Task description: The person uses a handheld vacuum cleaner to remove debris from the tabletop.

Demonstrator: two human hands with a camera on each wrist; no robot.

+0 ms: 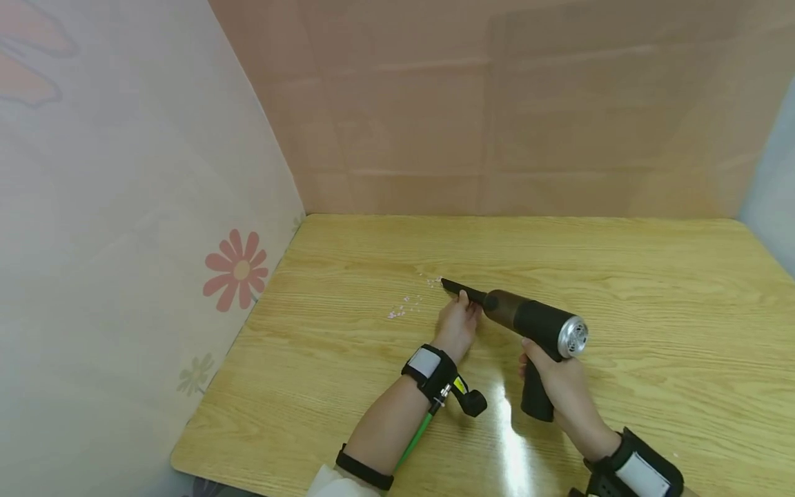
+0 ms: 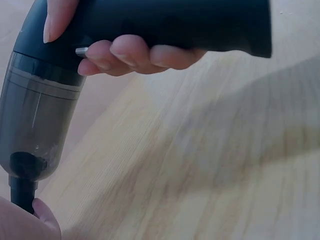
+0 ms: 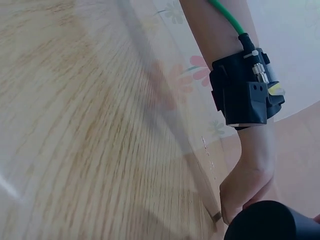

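Head view: handheld vacuum (image 1: 534, 323) held over the wooden tabletop (image 1: 652, 276), nozzle tip pointing toward a scatter of small pink and white scraps (image 1: 406, 305) just ahead. Right hand (image 1: 559, 383) closed in a full grip round the black handle below the body. Left hand (image 1: 458, 324) alongside the black nozzle (image 1: 462, 290), fingers touching it; whether pinching or merely steadying cannot be told here. Flowered panel (image 1: 236, 269) standing along the left edge of the tabletop.

Left wrist view: fingers (image 2: 130, 55) of the right hand curled round the handle, one fingertip near a small metal switch (image 2: 81, 50). Smoky translucent dust cup (image 2: 35, 125) narrowing to the nozzle; a left fingertip (image 2: 45, 215) touching the nozzle base. Left grip judged as light contact, not a clamp.

Right wrist view: left forearm with black wrist mount (image 3: 247, 92) and green cable (image 3: 227, 17); rounded vacuum body (image 3: 272, 222) at the lower edge; tabletop grain blurred.

Risks, as judgement: nozzle held too high likely to leave scraps behind; exhaust or a sweeping nozzle likely to scatter such light scraps toward the panel; loose left contact likely to let the nozzle shift or twist off its seat.
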